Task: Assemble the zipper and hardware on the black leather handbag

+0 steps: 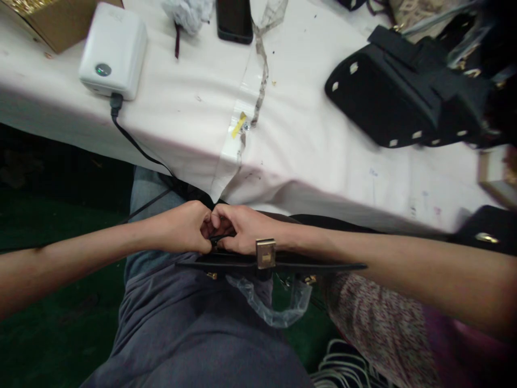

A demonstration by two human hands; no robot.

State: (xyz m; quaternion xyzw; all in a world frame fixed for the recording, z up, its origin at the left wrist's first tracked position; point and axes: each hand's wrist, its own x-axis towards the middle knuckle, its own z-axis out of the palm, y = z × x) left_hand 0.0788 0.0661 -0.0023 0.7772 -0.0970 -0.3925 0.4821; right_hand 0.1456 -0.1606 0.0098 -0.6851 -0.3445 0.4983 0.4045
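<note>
Work is being done on the black bag (323,266) at the lap (181,318), clasp (265,254) fitted; a dark part (219,237) is apparently being pinched by left hand (191,226) and right hand (246,229), remaining steps being unclear.

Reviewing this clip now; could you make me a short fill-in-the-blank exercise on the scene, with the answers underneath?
1. The left hand and right hand are at a dark bag, whose metal clasp shows beside the person's ____ wrist.
2. The device with a cable plugged into it is coloured ____.
3. The small strip on the tablecloth is coloured ____.

Missing words: right; white; yellow.
</note>
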